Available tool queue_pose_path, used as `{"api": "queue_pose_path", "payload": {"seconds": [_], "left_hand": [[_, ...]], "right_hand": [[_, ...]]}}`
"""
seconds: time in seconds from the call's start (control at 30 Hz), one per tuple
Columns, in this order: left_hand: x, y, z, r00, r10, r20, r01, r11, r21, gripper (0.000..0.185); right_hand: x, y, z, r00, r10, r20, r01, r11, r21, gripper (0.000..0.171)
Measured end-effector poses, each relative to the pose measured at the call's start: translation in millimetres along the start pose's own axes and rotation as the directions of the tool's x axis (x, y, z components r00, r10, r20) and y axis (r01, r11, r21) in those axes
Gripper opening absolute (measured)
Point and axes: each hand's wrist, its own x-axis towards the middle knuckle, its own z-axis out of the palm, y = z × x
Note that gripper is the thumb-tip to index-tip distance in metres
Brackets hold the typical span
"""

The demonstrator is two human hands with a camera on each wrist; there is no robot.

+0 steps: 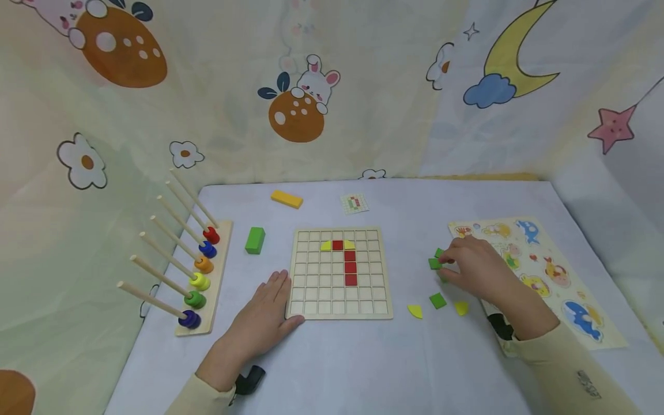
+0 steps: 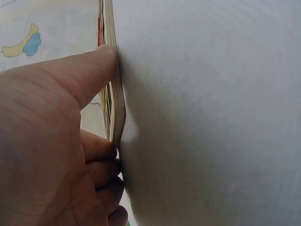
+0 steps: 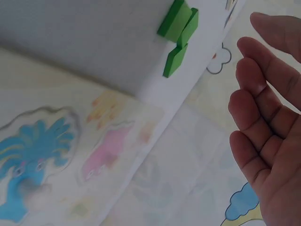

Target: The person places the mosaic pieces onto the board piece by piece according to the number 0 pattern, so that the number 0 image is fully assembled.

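Observation:
A wooden grid board (image 1: 368, 302) lies mid-table, with several red square tiles (image 1: 350, 267) and two yellow tiles (image 1: 325, 246) in its cells. My left hand (image 1: 261, 320) rests flat at its lower left corner, the fingers along the left side. In the left wrist view the thumb touches the board's edge (image 2: 117, 103). To the right, my right hand (image 1: 479, 274) hovers by a small group of green square tiles (image 1: 434, 264). The right wrist view shows its fingers (image 3: 247, 110) loosely bent, holding nothing, apart from the green tiles (image 3: 176, 21).
Another green tile (image 1: 438, 300) and two yellow rounded tiles (image 1: 415, 311) lie nearer me. A sticker sheet (image 1: 565, 276) is under my right forearm. At left stands a peg rack (image 1: 215, 300) with coloured rings. A green block (image 1: 255, 240), yellow block (image 1: 286, 199) and pattern card (image 1: 355, 203) lie beyond.

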Motion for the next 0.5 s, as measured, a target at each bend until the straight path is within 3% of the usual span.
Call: {"api": "queue_pose_path", "payload": {"seconds": [0.3,0.5], "left_hand": [[-0.7,-0.9,0.4,1.0,-0.012,0.006,0.012,1.0,-0.004,0.097],[0.5,-1.0,1.6,1.0,-0.008,0.006,0.008,1.0,0.001,0.097]], "right_hand": [[-20,11,2,0.992,0.058,0.109,-0.057,0.998,-0.011,0.015],[-29,11,7,0.989,0.071,0.132,-0.071,0.997,-0.006,0.017]]}}
